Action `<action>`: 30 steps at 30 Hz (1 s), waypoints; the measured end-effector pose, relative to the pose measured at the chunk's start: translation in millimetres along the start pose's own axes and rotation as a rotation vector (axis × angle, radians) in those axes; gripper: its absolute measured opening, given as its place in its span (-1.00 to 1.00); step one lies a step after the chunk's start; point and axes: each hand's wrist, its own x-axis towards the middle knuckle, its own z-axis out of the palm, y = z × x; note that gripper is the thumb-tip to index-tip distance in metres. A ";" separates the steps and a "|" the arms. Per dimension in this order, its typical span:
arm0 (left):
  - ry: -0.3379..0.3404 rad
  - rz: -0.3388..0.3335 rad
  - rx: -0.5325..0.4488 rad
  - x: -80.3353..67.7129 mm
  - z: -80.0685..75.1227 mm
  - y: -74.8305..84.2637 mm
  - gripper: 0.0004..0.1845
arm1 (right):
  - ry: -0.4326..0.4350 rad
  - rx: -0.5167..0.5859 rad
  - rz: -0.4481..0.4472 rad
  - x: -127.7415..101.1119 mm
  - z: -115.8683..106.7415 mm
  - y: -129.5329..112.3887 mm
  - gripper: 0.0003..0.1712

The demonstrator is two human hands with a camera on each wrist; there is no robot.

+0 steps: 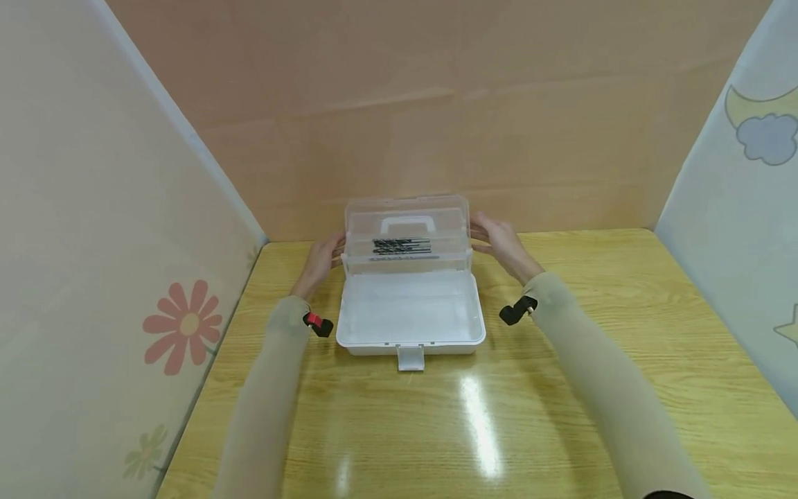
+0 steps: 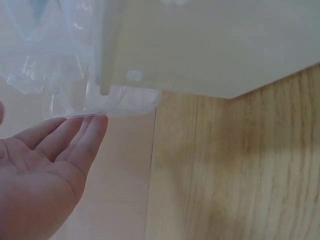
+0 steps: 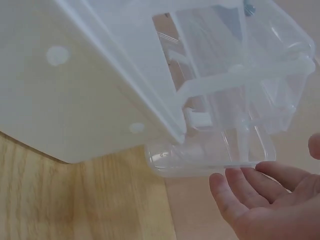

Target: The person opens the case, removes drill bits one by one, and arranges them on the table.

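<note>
A white plastic toolbox [image 1: 411, 344] stands on the table with its clear lid [image 1: 364, 208] swung up at the back. Several dark drill bits [image 1: 402, 246] lie in the raised translucent tray [image 1: 451, 262], and the lower compartment shows bare. My left hand [image 1: 323, 260] is at the lid's left side; in the left wrist view its nearly straight fingertips touch the lid's edge [image 2: 135, 102]. On the opposite side, my right hand [image 1: 499, 242] has its fingers extended, the tips at the lid's edge [image 3: 210, 167] in the right wrist view. Neither hand grips anything.
The box's front latch [image 1: 411, 358] hangs down over the wooden table [image 1: 405, 430]. An orange-brown backdrop [image 1: 405, 104] rises close behind the lid. Pale panels with printed pictures stand at the left [image 1: 93, 208] and right [image 1: 736, 187].
</note>
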 end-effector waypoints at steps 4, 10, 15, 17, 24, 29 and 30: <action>-0.014 -0.005 -0.051 2.1 2.3 -2.3 -0.21 | -0.011 0.010 0.016 2.2 0.5 4.7 -0.13; -0.062 -0.020 -0.097 4.2 7.6 -5.0 -0.09 | -0.051 -0.051 0.007 5.8 1.6 16.7 -0.08; -0.089 -0.054 -0.099 3.8 9.1 -9.5 -0.01 | -0.071 -0.047 0.018 7.8 6.3 29.7 -0.05; -0.100 -0.070 -0.090 3.5 9.9 -11.2 0.01 | -0.080 -0.039 0.031 7.9 7.4 34.8 -0.06; -0.109 -0.092 -0.086 4.5 10.9 -14.3 0.02 | -0.083 0.040 0.046 10.2 5.5 43.9 -0.10; -0.108 -0.095 -0.105 5.9 10.8 -13.7 0.01 | -0.090 0.078 0.051 10.6 1.4 44.8 -0.08; -0.109 -0.099 -0.119 6.1 11.1 -13.8 0.01 | -0.092 0.083 0.054 10.7 0.8 45.2 -0.09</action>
